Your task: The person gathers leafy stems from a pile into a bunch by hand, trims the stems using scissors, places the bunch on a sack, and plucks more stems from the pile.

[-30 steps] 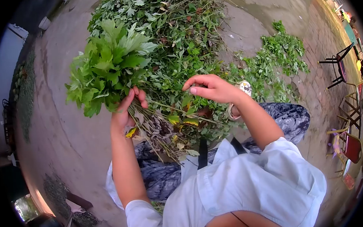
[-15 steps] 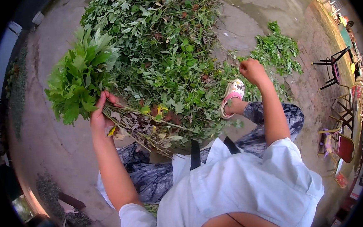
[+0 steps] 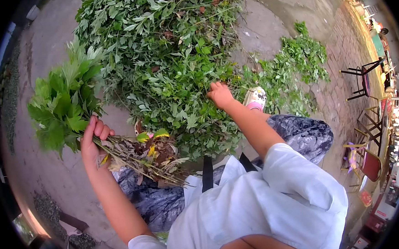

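My left hand (image 3: 93,142) is wrapped round the stems of a bunch of leafy green cuttings (image 3: 65,103). Bright leaves fan out above the fist, while the bare stems and some withered, yellowed leaves (image 3: 142,157) trail down to the right, over my lap. Over the near right part of the big pile of leafy stems (image 3: 168,62), my right hand (image 3: 219,96) has its fingers curled in against the foliage. Whether a stem is pinched between those fingertips is too small to make out.
A smaller heap of green leaves (image 3: 296,57) lies on the paved ground to the right. My patterned shoe (image 3: 255,98) stands beside the pile. Farther right are a dark chair (image 3: 363,78) and a folding chair with a red seat (image 3: 371,165).
My right hand has moved left from above the shoe to the pile's foliage. The left hand, with its bunch, has shifted left and slightly down.
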`<action>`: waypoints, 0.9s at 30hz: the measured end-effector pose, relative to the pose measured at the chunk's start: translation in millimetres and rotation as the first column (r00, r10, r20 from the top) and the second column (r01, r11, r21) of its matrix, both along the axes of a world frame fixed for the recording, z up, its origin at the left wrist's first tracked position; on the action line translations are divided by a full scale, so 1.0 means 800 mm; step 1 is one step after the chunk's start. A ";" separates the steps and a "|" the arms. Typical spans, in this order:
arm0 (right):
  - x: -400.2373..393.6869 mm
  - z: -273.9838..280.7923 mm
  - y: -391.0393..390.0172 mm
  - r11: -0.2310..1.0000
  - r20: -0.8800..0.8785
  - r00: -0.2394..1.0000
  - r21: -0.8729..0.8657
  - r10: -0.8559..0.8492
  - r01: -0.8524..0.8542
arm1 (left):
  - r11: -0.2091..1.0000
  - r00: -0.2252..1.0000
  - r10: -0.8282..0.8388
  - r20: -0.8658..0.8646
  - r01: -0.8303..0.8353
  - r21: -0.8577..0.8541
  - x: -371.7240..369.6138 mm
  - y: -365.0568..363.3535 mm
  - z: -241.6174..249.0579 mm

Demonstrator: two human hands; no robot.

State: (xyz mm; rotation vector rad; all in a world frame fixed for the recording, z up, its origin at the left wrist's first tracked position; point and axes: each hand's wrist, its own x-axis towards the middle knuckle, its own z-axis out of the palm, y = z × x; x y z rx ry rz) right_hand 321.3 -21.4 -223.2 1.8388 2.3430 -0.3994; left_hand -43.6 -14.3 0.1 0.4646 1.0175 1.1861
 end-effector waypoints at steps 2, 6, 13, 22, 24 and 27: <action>0.003 -0.011 -0.001 0.987 0.112 0.983 0.054 0.142 -0.149 | 1.000 1.000 0.013 -0.025 -0.014 -0.025 -0.001 -0.001 -0.001; 0.022 0.023 0.014 0.966 -0.438 0.895 0.256 0.082 0.037 | 0.999 0.999 0.032 -0.025 -0.033 -0.034 -0.004 -0.005 -0.006; 0.024 0.048 0.049 0.842 -0.804 0.379 -0.256 -0.458 0.475 | 0.998 0.999 0.039 -0.025 -0.040 -0.058 0.000 -0.007 -0.007; 0.000 -0.013 0.013 0.973 -0.091 0.969 -0.028 -0.229 0.227 | 0.999 0.999 0.011 -0.030 -0.013 -0.050 0.000 -0.009 -0.010; 0.002 -0.021 0.008 0.974 -0.162 0.964 0.050 -0.212 0.223 | 0.998 1.000 -0.015 -0.015 0.014 -0.054 0.000 -0.009 -0.012; 0.003 -0.007 0.016 0.931 -0.355 0.917 0.237 -0.183 0.278 | 0.999 1.000 -0.009 -0.015 0.009 -0.041 -0.001 -0.011 -0.011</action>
